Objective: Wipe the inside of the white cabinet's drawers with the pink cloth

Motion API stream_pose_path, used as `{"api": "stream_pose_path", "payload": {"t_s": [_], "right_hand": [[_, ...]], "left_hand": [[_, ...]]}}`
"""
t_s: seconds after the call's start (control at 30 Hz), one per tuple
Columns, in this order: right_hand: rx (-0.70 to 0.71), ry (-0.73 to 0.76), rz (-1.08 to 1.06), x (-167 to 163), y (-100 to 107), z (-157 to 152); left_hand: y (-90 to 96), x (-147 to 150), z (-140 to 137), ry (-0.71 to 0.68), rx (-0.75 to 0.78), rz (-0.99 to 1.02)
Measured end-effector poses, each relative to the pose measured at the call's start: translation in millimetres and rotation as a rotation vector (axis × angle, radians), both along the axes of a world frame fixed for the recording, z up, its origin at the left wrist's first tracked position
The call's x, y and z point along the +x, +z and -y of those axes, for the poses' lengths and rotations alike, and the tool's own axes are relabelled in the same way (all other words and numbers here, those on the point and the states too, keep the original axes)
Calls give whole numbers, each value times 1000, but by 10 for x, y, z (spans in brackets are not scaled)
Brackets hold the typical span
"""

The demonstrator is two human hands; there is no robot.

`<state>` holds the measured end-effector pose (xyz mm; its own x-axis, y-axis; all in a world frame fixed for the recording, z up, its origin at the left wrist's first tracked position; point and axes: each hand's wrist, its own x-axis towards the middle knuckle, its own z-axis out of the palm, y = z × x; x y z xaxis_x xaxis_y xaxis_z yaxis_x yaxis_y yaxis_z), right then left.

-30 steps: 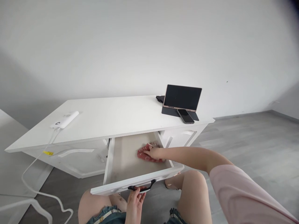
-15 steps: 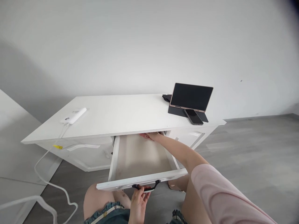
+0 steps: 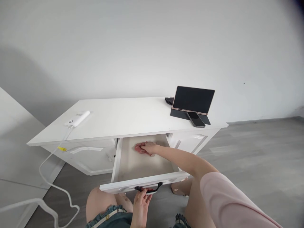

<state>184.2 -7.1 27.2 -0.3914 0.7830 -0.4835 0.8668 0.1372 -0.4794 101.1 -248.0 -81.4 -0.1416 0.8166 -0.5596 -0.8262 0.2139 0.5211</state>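
Observation:
A white drawer (image 3: 115, 164) stands pulled out from the cabinet, its pale bottom showing. Inside it, my right hand (image 3: 150, 148) presses a reddish-pink cloth (image 3: 139, 148) against the drawer bottom, fingers closed over it. Part of the cloth is hidden under the hand. At the drawer's front, my left hand (image 3: 141, 202) has its fingers hooked round the black handle (image 3: 154, 191) from below.
On the white cabinet top (image 3: 123, 117) stand a tablet (image 3: 193, 99) on a dark cover and a phone (image 3: 196, 119). A dark folded item (image 3: 169, 100) lies behind. At left lies a white power bank (image 3: 77, 119), its white cable (image 3: 48, 155) hanging down.
My right hand has come forward and slightly left with the cloth, from the drawer's back to nearer its middle. My left hand stays on the handle.

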Motion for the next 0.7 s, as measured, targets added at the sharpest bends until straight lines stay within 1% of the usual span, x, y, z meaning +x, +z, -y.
{"api": "stream_pose_path", "payload": {"t_s": [0.07, 0.1, 0.2, 0.27, 0.37, 0.43, 0.53, 0.63, 0.7], "right_hand": [[11, 75, 6, 86, -24, 130], [33, 165, 15, 139, -39, 201], [108, 536, 50, 296, -78, 421], [121, 713, 61, 367, -93, 549], [90, 809, 68, 378, -108, 660], [78, 837, 77, 316, -135, 673], [101, 784, 59, 143, -206, 621], [133, 670, 42, -63, -257, 498], [122, 539, 14, -182, -250, 382]], "left_hand": [[-30, -4, 1, 7, -7, 11], [-43, -6, -1, 11, -11, 15], [-55, -2, -8, 2, -11, 17], [-43, 13, -13, 4, -13, 12], [-31, 44, -20, 46, -27, 10], [-46, 57, -24, 55, -36, 16], [-101, 56, -26, 54, -50, 34], [-153, 42, -21, 80, -63, 41], [-162, 39, -15, 71, -55, 46]]}}
